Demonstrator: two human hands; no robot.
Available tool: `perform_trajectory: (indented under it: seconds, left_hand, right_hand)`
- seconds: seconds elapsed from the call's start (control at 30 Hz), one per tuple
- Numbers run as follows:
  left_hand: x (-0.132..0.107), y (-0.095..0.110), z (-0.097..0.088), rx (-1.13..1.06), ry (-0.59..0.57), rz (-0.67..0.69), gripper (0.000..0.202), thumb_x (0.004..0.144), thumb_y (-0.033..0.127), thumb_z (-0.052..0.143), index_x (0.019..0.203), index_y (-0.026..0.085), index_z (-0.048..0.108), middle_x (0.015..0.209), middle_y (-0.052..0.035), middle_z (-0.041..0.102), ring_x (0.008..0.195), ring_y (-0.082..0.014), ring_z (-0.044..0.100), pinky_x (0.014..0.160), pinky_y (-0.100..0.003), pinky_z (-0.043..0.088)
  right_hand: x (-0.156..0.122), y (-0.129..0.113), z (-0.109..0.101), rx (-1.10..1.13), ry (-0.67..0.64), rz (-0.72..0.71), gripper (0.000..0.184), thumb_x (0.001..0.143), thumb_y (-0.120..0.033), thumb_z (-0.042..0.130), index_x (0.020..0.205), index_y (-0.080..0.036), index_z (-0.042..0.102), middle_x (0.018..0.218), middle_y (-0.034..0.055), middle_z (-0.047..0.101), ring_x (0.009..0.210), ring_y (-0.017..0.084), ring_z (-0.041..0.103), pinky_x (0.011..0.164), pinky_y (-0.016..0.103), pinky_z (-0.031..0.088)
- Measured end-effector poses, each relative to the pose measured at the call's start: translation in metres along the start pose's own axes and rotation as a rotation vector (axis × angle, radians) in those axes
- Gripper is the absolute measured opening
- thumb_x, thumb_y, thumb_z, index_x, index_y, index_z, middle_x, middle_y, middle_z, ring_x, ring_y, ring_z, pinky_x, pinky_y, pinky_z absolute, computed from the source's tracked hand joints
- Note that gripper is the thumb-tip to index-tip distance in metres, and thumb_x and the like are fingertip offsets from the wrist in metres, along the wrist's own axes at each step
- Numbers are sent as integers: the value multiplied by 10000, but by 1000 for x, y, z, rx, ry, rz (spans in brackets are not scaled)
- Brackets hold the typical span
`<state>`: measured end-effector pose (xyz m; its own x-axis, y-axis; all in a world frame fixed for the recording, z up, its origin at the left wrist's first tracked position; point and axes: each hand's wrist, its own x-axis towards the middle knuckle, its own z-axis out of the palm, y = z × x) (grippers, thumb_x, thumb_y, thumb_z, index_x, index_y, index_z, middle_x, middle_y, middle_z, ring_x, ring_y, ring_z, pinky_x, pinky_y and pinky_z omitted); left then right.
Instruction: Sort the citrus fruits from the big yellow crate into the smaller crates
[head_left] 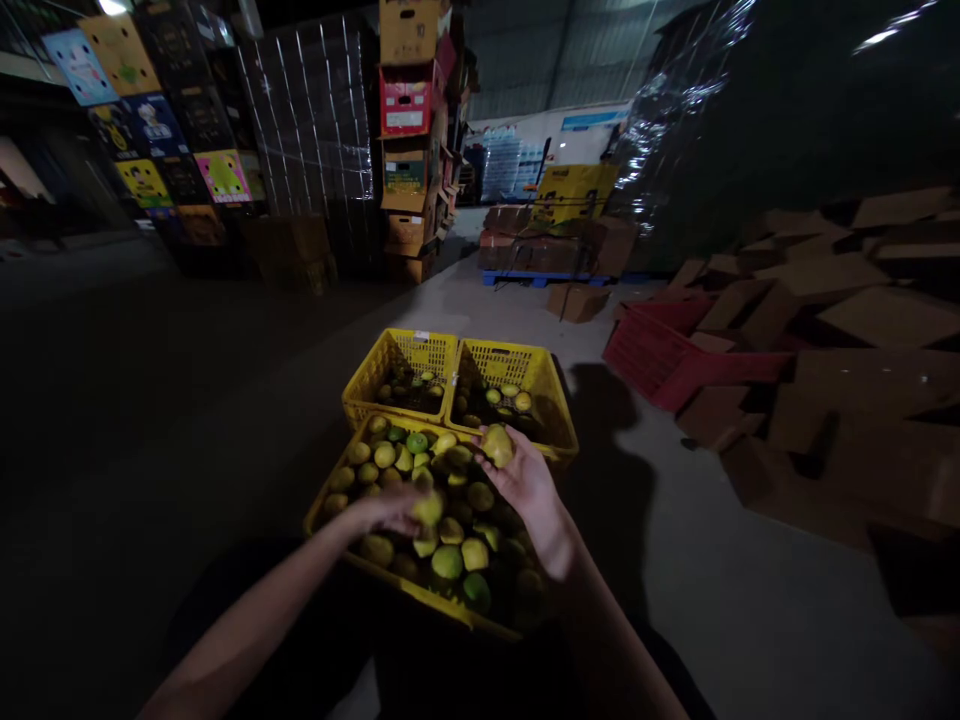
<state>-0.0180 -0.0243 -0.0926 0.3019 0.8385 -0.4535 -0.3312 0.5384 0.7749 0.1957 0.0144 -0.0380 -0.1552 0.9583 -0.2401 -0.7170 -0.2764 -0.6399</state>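
- Lighting: the scene is dim. The floor (150,400) to my left is almost black, and no detail can be read there.
- Left hand (391,512): it is blurred. It lies low over the fruit pile (450,545) in the near crate (409,583), against a yellow-green fruit (429,510). I cannot tell whether the fingers are closed on that fruit or only resting on it.
- Near crate: my forearms and a dark shadow cover its near right corner. The lower layers of fruit are hidden under the top layer.
- Right hand (525,488): the fingers are curled around a yellow fruit (497,445) and grip it. The fingertips are behind the fruit, out of sight.
- Yellow fruit: it is round to oval with a dull, pale yellow skin. It is held above the far right corner of the near crate, just before the rim of the far right crate (559,415).
- Fruit pile: it mixes yellow and green pieces.
- Far left crate (375,375) and far right crate: both are yellow and meshed. Each holds a few fruits lying deep in shadow.
- Right side: a red crate (660,360) and flattened cardboard boxes (885,320) run out of the picture.
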Motion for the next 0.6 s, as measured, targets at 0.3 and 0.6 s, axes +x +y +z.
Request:
perform_trajectory:
  seconds: [0.3,0.6]
  left_hand:
    - [-11,72,-18,-185,282,176,73,824,151,511,847,123,574,778,-62,652,606,-110,625,574,-198,495]
    - [-29,70,-1,-154,159,141,126,837,156,472,871,110,585,759,-58,629,574,-104,589,516,-198,456]
  right_hand:
    - [2,7,-8,-45,-1,67,91,738,-287,615,745,-197,624,699,20,698,648,166,661,565,268,531]
    - [-4,63,-11,-233,-48,219,114,690,-280,675,736,-184,635,640,17,679,540,160,621,496,265,488]
